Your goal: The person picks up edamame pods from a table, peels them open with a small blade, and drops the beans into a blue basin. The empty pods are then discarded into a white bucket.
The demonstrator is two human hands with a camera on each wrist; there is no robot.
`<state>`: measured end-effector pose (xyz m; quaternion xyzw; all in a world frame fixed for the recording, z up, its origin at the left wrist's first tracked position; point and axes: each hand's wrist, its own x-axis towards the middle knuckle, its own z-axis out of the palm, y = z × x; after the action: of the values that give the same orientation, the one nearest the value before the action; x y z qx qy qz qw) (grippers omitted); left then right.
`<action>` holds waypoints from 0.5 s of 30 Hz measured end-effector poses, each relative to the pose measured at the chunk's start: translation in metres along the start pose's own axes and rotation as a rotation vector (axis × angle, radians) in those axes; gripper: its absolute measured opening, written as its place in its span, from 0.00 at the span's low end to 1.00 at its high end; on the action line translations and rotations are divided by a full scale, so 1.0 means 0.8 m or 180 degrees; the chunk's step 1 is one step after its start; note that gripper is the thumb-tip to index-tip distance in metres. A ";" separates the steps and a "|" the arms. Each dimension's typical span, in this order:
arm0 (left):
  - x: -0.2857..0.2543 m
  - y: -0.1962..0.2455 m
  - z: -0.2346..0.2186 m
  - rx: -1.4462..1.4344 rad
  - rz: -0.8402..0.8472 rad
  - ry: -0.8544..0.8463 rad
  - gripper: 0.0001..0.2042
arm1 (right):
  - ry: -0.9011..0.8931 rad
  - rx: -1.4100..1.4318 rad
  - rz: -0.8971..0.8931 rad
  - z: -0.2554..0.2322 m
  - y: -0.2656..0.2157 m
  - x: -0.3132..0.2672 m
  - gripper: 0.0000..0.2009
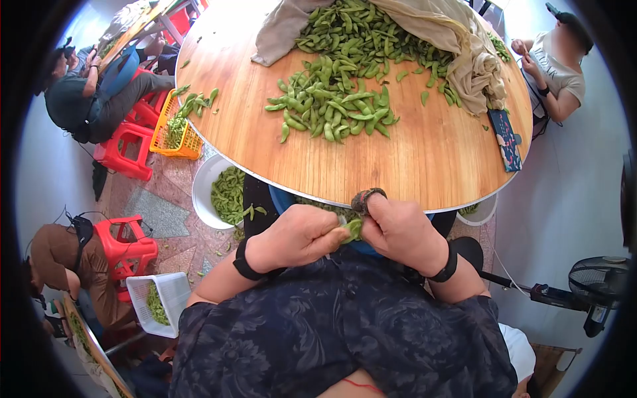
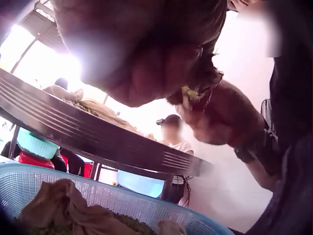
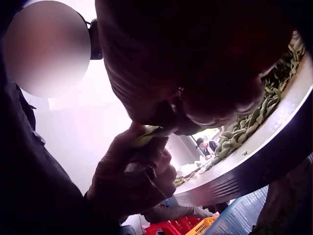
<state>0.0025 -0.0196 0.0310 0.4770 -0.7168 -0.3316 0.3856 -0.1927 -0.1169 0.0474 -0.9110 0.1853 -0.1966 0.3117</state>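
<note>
Just beyond the table's near edge, my two hands meet over a green soybean pod (image 1: pixel 353 229). My left hand (image 1: pixel 302 232) pinches one end between thumb and curled fingers. My right hand (image 1: pixel 405 229) grips the other side, a dark wrap (image 1: pixel 369 198) round one of its digits. In the right wrist view the pod (image 3: pixel 146 137) shows at the left fingertips, and the right hand above is in deep shade. Below the hands is a blue basket (image 2: pixel 122 193) holding cloth and small green pieces. On the round wooden table (image 1: pixel 239 132) lies a pile of soybean pods (image 1: pixel 338 99).
A beige cloth (image 1: pixel 474 73) partly covers the pile. A dark patterned box (image 1: pixel 505 140) lies at the table's right edge. White tub (image 1: pixel 201 189), yellow basket (image 1: pixel 189 142) and white basket (image 1: pixel 174 302) stand left. A fan (image 1: pixel 597 282) is at right; other people sit around.
</note>
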 end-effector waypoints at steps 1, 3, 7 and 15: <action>-0.004 0.004 -0.005 -0.0030 -0.0069 -0.0110 0.15 | -0.0195 -0.0172 0.0146 0.000 0.000 -0.002 0.09; -0.009 0.001 -0.009 0.0105 -0.0119 -0.0065 0.15 | -0.0357 -0.0018 0.0285 -0.006 -0.007 -0.004 0.09; -0.003 -0.010 0.004 -0.0101 -0.0048 0.0152 0.14 | -0.0297 0.0822 0.0361 -0.008 -0.002 0.000 0.10; 0.016 -0.021 0.038 -0.0314 0.0144 0.0389 0.03 | -0.0011 -0.0385 -0.0412 -0.008 -0.027 -0.003 0.09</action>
<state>-0.0201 -0.0336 0.0052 0.4604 -0.6853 -0.3281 0.4591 -0.1929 -0.1031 0.0656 -0.9385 0.1371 -0.2033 0.2431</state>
